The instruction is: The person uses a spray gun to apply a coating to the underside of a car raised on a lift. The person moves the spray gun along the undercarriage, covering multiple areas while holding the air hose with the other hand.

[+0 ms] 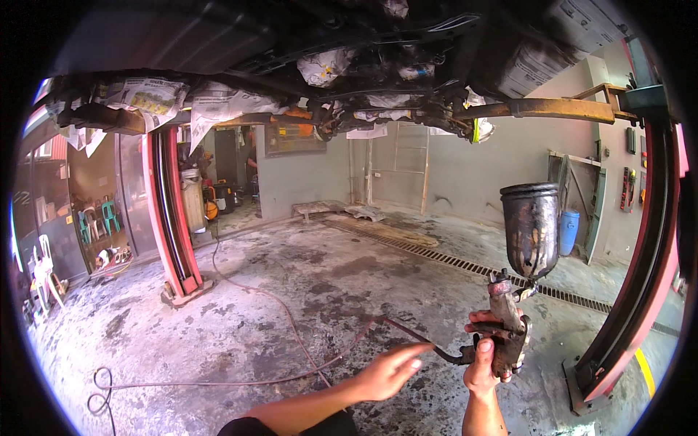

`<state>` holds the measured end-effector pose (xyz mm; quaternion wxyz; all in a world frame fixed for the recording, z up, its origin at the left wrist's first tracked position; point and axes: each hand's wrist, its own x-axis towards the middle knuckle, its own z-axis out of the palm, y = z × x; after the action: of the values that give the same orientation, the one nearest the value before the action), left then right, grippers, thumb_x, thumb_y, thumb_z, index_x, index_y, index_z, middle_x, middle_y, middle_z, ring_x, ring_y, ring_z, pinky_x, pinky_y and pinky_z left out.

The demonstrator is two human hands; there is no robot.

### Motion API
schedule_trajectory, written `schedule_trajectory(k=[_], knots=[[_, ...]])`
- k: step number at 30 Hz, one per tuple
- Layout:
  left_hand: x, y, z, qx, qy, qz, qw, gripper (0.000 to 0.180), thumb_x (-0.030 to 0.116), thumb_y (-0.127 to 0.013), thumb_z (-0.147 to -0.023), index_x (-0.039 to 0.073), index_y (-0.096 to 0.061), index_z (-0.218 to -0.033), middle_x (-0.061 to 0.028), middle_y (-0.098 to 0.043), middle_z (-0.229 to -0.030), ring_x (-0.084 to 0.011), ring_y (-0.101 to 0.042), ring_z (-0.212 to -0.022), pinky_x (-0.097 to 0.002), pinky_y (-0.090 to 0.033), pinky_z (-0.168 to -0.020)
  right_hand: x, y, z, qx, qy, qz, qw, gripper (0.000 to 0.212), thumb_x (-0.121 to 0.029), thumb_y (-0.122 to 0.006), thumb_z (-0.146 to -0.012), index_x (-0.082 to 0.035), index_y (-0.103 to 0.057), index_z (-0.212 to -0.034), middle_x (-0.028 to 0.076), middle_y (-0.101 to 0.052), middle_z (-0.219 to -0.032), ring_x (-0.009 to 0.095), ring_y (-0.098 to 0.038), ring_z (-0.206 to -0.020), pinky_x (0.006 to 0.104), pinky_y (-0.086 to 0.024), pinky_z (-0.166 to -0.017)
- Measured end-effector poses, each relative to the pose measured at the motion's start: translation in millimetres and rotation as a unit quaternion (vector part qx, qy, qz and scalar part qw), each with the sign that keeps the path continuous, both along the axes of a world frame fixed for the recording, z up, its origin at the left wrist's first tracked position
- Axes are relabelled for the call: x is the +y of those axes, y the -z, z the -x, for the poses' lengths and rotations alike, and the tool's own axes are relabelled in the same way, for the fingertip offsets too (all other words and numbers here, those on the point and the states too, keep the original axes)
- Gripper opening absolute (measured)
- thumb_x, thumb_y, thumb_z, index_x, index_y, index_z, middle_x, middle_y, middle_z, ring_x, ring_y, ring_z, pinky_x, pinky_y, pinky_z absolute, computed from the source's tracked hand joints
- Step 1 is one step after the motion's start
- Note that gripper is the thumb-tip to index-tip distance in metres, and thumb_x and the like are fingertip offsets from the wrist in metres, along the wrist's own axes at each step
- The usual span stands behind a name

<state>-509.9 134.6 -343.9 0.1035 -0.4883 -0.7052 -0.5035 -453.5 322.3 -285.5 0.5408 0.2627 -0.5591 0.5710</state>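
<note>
My right hand (480,369) is wrapped round the grip of a dirty spray gun (512,327), held upright at the lower right. A black paint cup (530,229) with dried drips sits on top of the gun. From the gun's lower end a dark air hose (407,328) trails left and down to the floor. My left hand (389,374) reaches toward the gun with its fingers stretched out. It holds nothing and is apart from the gun, just below the hose. Overhead hangs the dark underside of a vehicle (291,76), partly masked with newspaper (225,107).
Red lift posts stand at left (173,218) and right (631,291), with a yellowish lift arm (552,109) under the vehicle. Loops of hose (105,385) lie on the stained concrete floor. A drain grate (436,256) crosses it; a blue drum (568,232) stands behind.
</note>
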Motion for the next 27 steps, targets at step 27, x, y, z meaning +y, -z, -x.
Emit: schedule_trajectory(k=[27], knots=[[87.1,51.9,-51.8,0.024,-0.064,-0.202,0.977,0.030,0.021,-0.061,-0.102,-0.005,-0.058,-0.117,-0.0172,-0.062,-0.101,-0.0257,-0.064,-0.087,-0.0356,-0.052,-0.077,-14.4,-3.7,-23.2,-0.060,-0.100,0.118,0.986,0.055,-0.025,-0.066,-0.097,0.004,-0.046,-0.139,0.017,-0.065,-0.113,0.023,-0.068,-0.096,0.0339,-0.061,-0.072]])
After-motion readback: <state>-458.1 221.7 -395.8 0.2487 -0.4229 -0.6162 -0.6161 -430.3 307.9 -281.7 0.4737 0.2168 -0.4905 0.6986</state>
